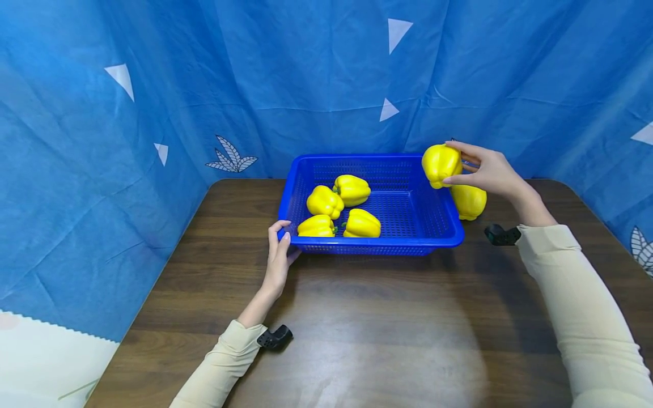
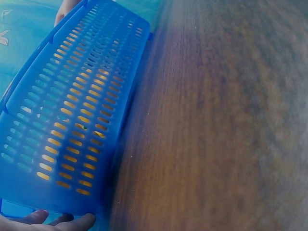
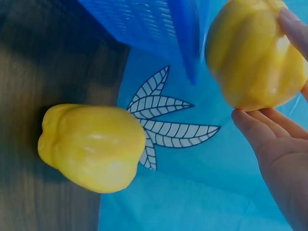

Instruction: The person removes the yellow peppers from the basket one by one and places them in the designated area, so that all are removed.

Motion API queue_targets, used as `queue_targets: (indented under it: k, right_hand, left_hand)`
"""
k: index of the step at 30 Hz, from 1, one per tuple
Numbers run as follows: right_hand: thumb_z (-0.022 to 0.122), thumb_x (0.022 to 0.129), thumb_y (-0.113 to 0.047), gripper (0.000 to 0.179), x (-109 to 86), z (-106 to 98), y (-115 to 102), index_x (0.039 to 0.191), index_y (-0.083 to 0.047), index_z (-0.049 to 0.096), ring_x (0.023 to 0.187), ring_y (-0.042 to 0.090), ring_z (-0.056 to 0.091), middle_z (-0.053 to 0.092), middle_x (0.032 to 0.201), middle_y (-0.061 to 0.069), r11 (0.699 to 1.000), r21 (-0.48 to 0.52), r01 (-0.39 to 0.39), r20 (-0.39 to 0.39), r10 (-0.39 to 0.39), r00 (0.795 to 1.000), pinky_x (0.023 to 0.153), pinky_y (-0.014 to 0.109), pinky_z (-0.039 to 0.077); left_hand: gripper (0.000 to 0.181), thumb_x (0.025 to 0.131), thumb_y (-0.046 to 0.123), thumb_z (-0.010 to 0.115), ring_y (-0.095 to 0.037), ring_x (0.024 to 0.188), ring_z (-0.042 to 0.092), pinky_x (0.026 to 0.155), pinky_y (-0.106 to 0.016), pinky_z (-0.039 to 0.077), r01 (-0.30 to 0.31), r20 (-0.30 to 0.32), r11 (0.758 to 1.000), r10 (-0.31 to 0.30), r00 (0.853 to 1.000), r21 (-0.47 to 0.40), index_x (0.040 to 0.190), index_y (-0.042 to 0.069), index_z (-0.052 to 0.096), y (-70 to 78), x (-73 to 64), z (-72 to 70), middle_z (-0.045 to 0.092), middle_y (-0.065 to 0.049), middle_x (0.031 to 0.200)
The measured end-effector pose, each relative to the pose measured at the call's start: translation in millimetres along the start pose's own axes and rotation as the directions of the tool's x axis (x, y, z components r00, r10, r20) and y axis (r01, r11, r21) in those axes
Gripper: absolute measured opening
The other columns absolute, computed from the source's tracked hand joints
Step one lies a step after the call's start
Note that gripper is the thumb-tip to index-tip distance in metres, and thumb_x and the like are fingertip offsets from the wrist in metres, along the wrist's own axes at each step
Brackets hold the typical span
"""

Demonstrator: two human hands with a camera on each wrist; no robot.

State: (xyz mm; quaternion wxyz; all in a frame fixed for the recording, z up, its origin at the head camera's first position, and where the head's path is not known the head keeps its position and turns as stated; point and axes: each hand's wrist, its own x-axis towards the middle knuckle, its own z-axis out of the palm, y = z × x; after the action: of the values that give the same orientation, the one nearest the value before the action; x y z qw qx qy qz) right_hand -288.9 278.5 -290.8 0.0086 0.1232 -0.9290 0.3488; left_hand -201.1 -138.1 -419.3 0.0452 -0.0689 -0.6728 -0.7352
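Held up at the right rim of a blue plastic basket [image 1: 347, 241] is a yellow bell pepper [image 1: 440, 164], pinched between the thumb and fingers of my right hand [image 1: 487, 170]. The right wrist view shows the same bell pepper [image 3: 255, 57] off the table. My left hand [image 1: 278, 263] grips the basket's near left corner, thumb over the rim. In the left wrist view its fingertips [image 2: 84, 221] touch the slotted wall. Several yellow bell peppers lie in the left half of the basket, one of them the bell pepper [image 1: 362, 224] by the front wall.
Another yellow bell pepper [image 1: 469, 202] rests on the table just outside the basket's right end, partly hidden in the head view. The brown wooden table [image 1: 382, 323] stretches in front of the basket. A blue curtain [image 1: 316, 73] with white triangles and leaf prints hangs directly behind.
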Motion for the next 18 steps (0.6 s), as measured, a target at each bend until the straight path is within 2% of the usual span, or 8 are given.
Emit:
queue_targets:
  k: [7,12,15,18]
  right_hand:
    - [0.068,0.084,-0.032,0.076,-7.9,-2,12,0.147,-0.032,0.026,0.141,0.033,0.026,0.022,0.157,-0.001,0.997,0.069,-0.018,-0.019,0.02,1.0,0.107,0.054,0.032]
    - [0.066,0.086,-0.029,0.075,-12.6,-2,19,0.147,-0.034,0.023,0.143,0.031,0.024,0.019,0.157,-0.006,0.995,0.1,-0.016,-0.039,0.02,0.999,0.108,0.05,0.031]
    - [0.065,0.087,-0.028,0.075,-16.4,-2,24,0.148,-0.033,0.022,0.143,0.028,0.024,0.017,0.158,-0.005,0.994,0.111,-0.011,-0.064,0.018,0.998,0.109,0.039,0.032]
    - [0.064,0.087,-0.027,0.074,-20.8,-1,30,0.147,-0.033,0.023,0.144,0.025,0.024,0.019,0.157,-0.005,0.993,0.119,-0.003,-0.097,0.014,0.995,0.107,0.022,0.035]
  left_hand:
    - [0.036,0.099,0.025,0.03,-0.034,0.138,0.022,0.104,-0.068,0.027,-0.001,0.005,1.0,0.001,1.0,-0.009,0.132,0.011,0.025,0.6,-0.2,-0.4,0.016,-0.011,0.147]
    - [0.036,0.099,0.025,0.031,-0.034,0.138,0.022,0.104,-0.067,0.028,0.0,0.001,1.0,0.0,1.0,-0.011,0.132,0.011,0.025,0.1,-0.1,-0.5,0.016,-0.011,0.147]
    - [0.036,0.099,0.025,0.031,-0.033,0.138,0.022,0.104,-0.068,0.028,0.001,-0.003,1.0,-0.001,1.0,-0.012,0.132,0.011,0.026,-0.2,-0.1,-0.2,0.017,-0.011,0.147]
    - [0.036,0.099,0.025,0.031,-0.034,0.138,0.022,0.104,-0.068,0.028,0.0,-0.004,1.0,0.0,1.0,-0.011,0.132,0.011,0.025,-0.2,-0.1,0.0,0.018,-0.011,0.146]
